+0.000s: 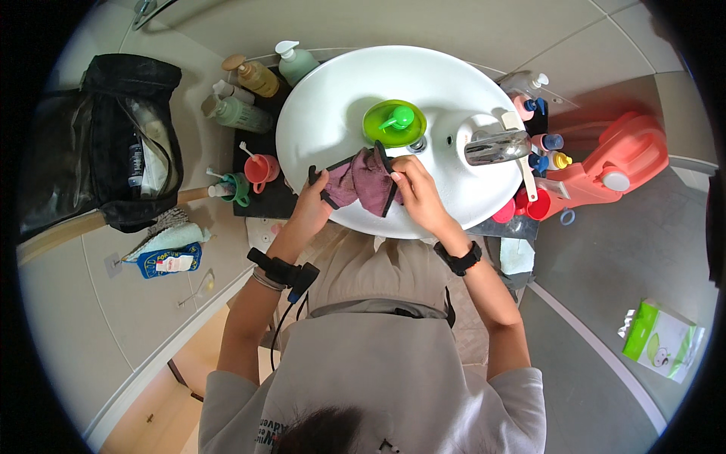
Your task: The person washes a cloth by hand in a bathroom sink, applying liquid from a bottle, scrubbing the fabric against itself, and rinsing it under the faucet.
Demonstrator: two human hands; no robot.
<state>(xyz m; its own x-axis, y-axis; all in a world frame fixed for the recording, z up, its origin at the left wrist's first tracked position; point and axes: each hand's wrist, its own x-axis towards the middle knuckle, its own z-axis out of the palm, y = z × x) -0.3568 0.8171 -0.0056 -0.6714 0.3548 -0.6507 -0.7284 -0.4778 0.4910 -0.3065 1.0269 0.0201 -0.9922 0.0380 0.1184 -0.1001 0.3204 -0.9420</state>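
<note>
Both hands hold a purple cloth with black edging point(366, 180) over the near part of a white oval washbasin point(323, 113). My left hand point(311, 204) grips its left edge, with the thumb on the black trim. My right hand point(417, 190) pinches the trim on the other side between thumb and fingers. The cloth hangs in folds between them. Just beyond it, a green bowl point(371, 126) stands in the basin with a bright green pump top point(401, 117) in or over it. To the right is a chrome faucet point(496, 147).
Left of the basin stand several pump bottles point(258, 79), a pink cup point(262, 169) and a green cup point(235, 189) with toothbrushes. A black bag point(136, 142) hangs at the left wall. Small bottles point(553, 160), a red cup point(536, 204) and a coral plastic container point(618, 164) are at right.
</note>
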